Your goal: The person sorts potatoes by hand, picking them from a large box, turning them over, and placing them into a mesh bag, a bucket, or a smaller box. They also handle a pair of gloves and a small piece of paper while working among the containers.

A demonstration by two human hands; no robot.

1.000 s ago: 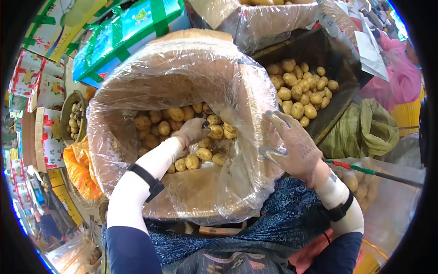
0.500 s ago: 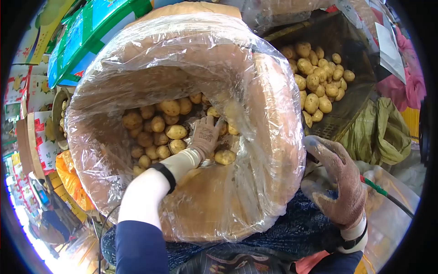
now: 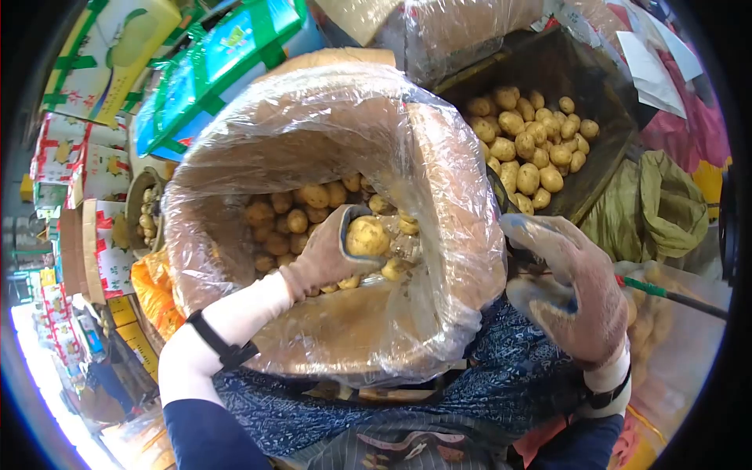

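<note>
My left hand (image 3: 325, 249), in a brown work glove, grips a potato (image 3: 366, 236) above the large cardboard container (image 3: 313, 157) lined with clear plastic. Loose potatoes (image 3: 298, 221) lie at the bottom of that container, partly hidden behind the hand. My right hand (image 3: 576, 286), gloved too, is just outside the container's right edge. Its fingers are curved and spread from the thumb, with no potato between them.
A dark crate (image 3: 611, 86) holding several potatoes stands at the upper right. Beside it is a green sack (image 3: 666, 207). A blue and green box (image 3: 227, 66) is at the upper left, an orange bag (image 3: 155, 291) at the left.
My left hand has risen off the pile and now has a potato in its grip. My right hand has moved slightly. The view has shifted, with the container appearing lower.
</note>
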